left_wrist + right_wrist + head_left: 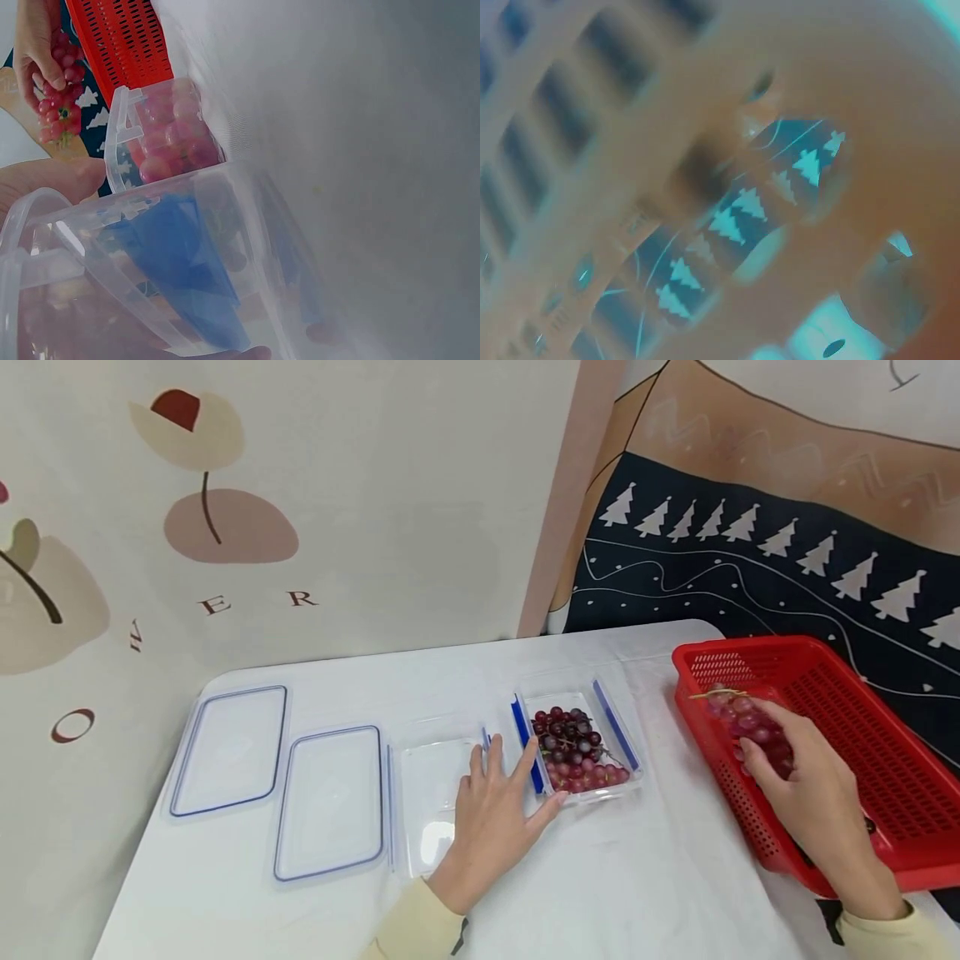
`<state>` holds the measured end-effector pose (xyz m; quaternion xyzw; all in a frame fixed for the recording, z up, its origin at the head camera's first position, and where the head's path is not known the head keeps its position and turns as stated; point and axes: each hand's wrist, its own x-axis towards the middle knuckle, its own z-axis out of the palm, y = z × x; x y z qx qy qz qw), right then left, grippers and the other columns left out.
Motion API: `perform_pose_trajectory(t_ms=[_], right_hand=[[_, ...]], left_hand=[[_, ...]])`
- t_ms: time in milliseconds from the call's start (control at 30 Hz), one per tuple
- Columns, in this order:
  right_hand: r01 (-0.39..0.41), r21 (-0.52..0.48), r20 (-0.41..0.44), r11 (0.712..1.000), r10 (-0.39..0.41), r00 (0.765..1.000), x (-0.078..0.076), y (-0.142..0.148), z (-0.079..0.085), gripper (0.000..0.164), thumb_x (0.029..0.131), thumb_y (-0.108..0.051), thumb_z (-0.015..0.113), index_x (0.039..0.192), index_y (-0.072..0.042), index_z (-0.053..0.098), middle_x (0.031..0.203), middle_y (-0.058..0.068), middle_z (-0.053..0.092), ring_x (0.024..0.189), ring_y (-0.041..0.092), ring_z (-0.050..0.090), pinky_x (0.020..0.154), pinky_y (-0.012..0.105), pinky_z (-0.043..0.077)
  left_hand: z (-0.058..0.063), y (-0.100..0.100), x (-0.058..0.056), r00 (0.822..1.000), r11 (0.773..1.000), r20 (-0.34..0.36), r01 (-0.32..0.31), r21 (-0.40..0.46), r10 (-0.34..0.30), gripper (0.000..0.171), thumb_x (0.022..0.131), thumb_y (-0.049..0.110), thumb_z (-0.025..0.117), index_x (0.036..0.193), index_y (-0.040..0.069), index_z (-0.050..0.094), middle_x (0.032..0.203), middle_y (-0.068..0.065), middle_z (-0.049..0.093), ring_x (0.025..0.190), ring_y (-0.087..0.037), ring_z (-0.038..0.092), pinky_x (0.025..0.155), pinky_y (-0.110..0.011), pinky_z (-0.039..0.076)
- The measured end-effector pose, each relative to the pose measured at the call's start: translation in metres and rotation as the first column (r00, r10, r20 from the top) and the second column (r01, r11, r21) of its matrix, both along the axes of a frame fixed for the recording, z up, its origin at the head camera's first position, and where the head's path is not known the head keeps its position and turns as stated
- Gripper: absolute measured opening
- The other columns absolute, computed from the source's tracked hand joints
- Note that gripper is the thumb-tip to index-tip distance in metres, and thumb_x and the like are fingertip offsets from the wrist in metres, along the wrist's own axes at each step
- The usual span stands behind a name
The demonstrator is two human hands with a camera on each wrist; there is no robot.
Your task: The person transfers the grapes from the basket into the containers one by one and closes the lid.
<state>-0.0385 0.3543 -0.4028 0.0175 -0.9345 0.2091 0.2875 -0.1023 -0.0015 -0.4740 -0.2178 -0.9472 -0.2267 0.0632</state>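
My right hand (813,789) holds a bunch of red grapes (753,727), its green stem pointing left, above the left side of the red basket (708,768). My left hand (491,814) lies with fingers spread between two clear plastic containers. Its thumb and index finger reach the near left side of the grape-filled container (633,760), where dark grapes (570,735) lie behind lighter red ones (588,775). The other fingers overlap the second clear container (427,777). In the left wrist view, the right hand (34,52) pinches the hanging bunch (64,101).
Two clear lids (232,752) with blue seals lie on the left of the white table (600,877), the second lid (330,802) nearer the containers. A printed curtain (405,527) hangs behind. Dark fruit shows low in the basket by the right wrist.
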Motion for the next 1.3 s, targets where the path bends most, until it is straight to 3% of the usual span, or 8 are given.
perform_pose_trajectory(t_ms=[200,467,700,867,933,1033,1133,1300], right_hand=[[-0.036,0.048,-0.002,0.998,0.036,0.999,-0.002,-0.026,-0.006,0.076,0.086,0.006,0.087,0.155,-0.009,0.059,0.128,0.021,0.067,0.102,0.032,0.062,0.093,-0.002,0.026],[-0.066,0.024,0.035,0.998,0.065,0.997,-0.006,-0.056,-0.017,0.075,0.088,0.006,0.085,0.156,-0.011,0.059,0.127,0.017,0.066,0.101,0.027,0.061,0.091,-0.002,0.029],[-0.125,-0.013,-0.027,0.992,0.124,0.992,-0.030,-0.077,-0.031,0.067,0.089,0.009,0.083,0.150,-0.009,0.063,0.127,0.018,0.068,0.109,0.030,0.065,0.101,0.002,0.028],[-0.153,-0.025,-0.057,0.988,0.152,0.987,-0.047,-0.088,-0.035,0.065,0.090,0.010,0.082,0.149,-0.009,0.065,0.125,0.017,0.069,0.107,0.026,0.065,0.100,0.004,0.034],[-0.159,-0.020,-0.061,0.987,0.157,0.986,-0.054,-0.091,-0.036,0.065,0.091,0.009,0.082,0.150,-0.010,0.064,0.124,0.016,0.069,0.106,0.026,0.064,0.097,0.011,0.043],[-0.171,-0.004,-0.070,0.985,0.170,0.983,-0.066,-0.094,-0.038,0.065,0.091,0.008,0.083,0.150,-0.011,0.064,0.125,0.015,0.070,0.108,0.028,0.067,0.096,0.034,0.058],[-0.189,0.023,-0.070,0.982,0.190,0.979,-0.079,-0.097,-0.040,0.064,0.092,0.006,0.084,0.151,-0.012,0.064,0.129,0.016,0.069,0.114,0.031,0.069,0.095,0.055,0.059],[-0.229,0.061,-0.047,0.971,0.232,0.972,-0.096,-0.101,-0.043,0.067,0.092,0.003,0.086,0.152,-0.014,0.063,0.133,0.019,0.068,0.116,0.036,0.071,0.096,0.058,0.059]], left_hand=[[0.000,0.001,0.000,1.000,1.000,-0.007,0.002,-0.016,-0.002,0.081,0.103,0.070,0.059,0.167,0.022,0.049,0.162,-0.035,0.043,0.143,-0.064,0.042,0.099,-0.070,0.053],[0.001,0.001,-0.001,1.000,1.000,-0.026,0.006,-0.025,-0.007,0.082,0.103,0.071,0.060,0.167,0.021,0.049,0.160,-0.035,0.044,0.142,-0.064,0.044,0.096,-0.067,0.055],[0.002,-0.001,-0.002,1.000,0.999,-0.025,-0.004,-0.031,0.003,0.082,0.103,0.071,0.060,0.167,0.021,0.049,0.160,-0.035,0.044,0.143,-0.064,0.044,0.098,-0.067,0.055],[0.001,-0.001,-0.002,1.000,1.000,-0.002,0.005,-0.027,-0.005,0.083,0.103,0.071,0.059,0.168,0.021,0.048,0.162,-0.035,0.042,0.144,-0.063,0.042,0.099,-0.068,0.054],[0.001,-0.001,-0.001,1.000,1.000,-0.004,0.004,-0.031,-0.004,0.082,0.103,0.072,0.058,0.168,0.022,0.048,0.162,-0.034,0.043,0.144,-0.063,0.042,0.099,-0.067,0.054],[0.001,-0.001,-0.001,1.000,1.000,-0.011,0.001,-0.031,-0.002,0.082,0.103,0.072,0.058,0.168,0.022,0.048,0.162,-0.034,0.043,0.144,-0.063,0.043,0.099,-0.066,0.054],[0.001,-0.002,-0.001,1.000,1.000,-0.018,0.003,-0.027,-0.004,0.082,0.103,0.072,0.058,0.168,0.022,0.048,0.161,-0.034,0.043,0.144,-0.063,0.043,0.097,-0.065,0.055],[0.001,-0.003,-0.001,1.000,1.000,-0.020,0.003,-0.027,-0.004,0.083,0.103,0.072,0.058,0.168,0.021,0.048,0.160,-0.035,0.044,0.143,-0.063,0.044,0.096,-0.065,0.055]])
